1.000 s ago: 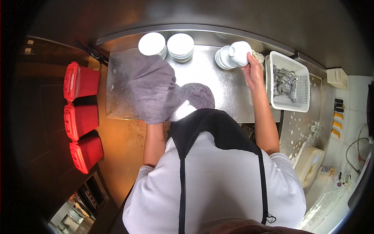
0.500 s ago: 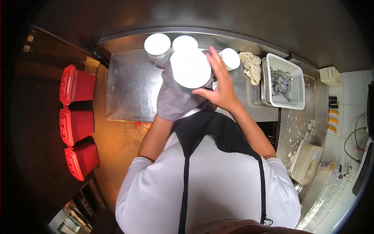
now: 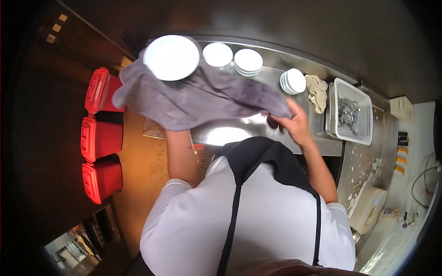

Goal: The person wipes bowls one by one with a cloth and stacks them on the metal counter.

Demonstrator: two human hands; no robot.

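Observation:
A white round dish point(image 3: 171, 57) is raised over the counter's left end, with a grey cloth point(image 3: 198, 99) bunched under it and around its edge. My left forearm runs up beneath that cloth, which hides my left hand; the dish rests on the hand through the fabric. Well to the right, my right hand point(image 3: 297, 123) pinches the cloth's other end between thumb and fingers, so the fabric stretches between both hands. Behind the cloth stand two stacks of white dishes, a left stack point(image 3: 218, 55) and a middle stack point(image 3: 248, 62), apart from the raised dish.
Further right on the steel counter point(image 3: 317, 138) are a smaller white stack point(image 3: 293, 81), a beige rag point(image 3: 316, 93) and a white basket point(image 3: 366, 106) of metal cutlery. Red lidded bins point(image 3: 103, 138) line the left side. A metal ledge point(image 3: 285, 57) runs along the back.
The dish and my left hand have moved left. My right hand has left the dish's rim and now grips the cloth's end, which is pulled out to the right. The view has shifted slightly.

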